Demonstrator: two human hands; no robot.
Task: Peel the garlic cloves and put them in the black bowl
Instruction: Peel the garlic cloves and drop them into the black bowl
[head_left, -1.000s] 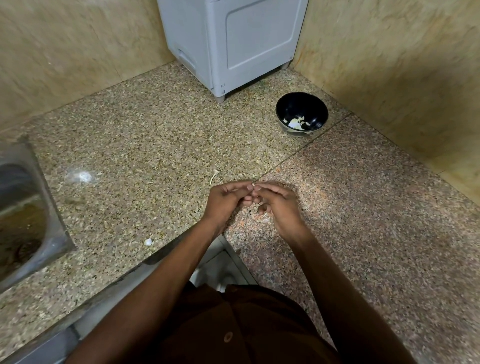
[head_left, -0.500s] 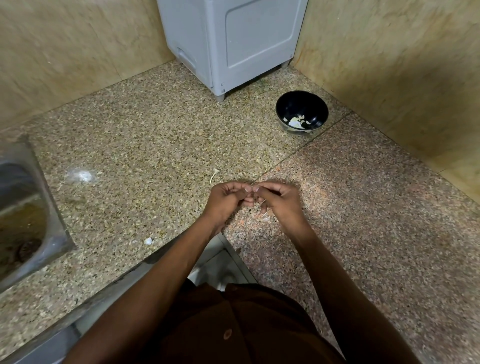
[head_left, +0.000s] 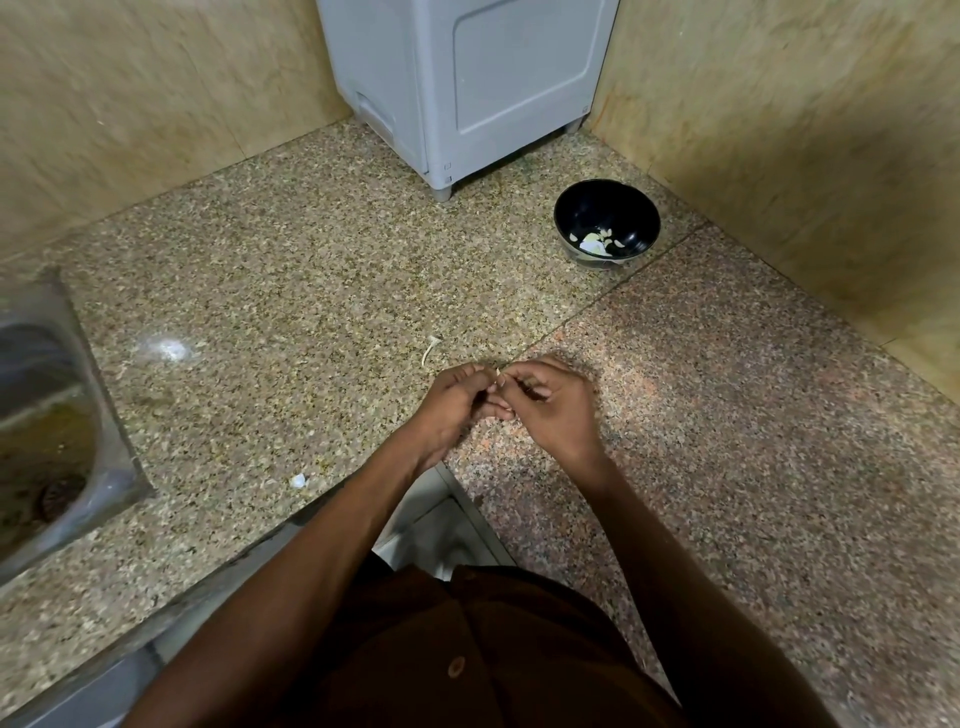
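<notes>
Hands: left hand (head_left: 452, 405) and right hand (head_left: 556, 410) meet fingertip to fingertip, fingers curled, low over the counter (head_left: 311, 291).
Garlic clove (head_left: 497, 375): a pale sliver pinched between both hands' fingertips.
Black bowl (head_left: 607, 224): far right, well apart.

The left hand (head_left: 457, 402) and right hand (head_left: 553, 402) are curling tighter than a second ago, fingertips bunching where they meet. The right hand's fingers (head_left: 519, 375) are folding in over that shared grip, and the pale garlic clove (head_left: 498, 372) is showing less, just a sliver at the top.
</notes>
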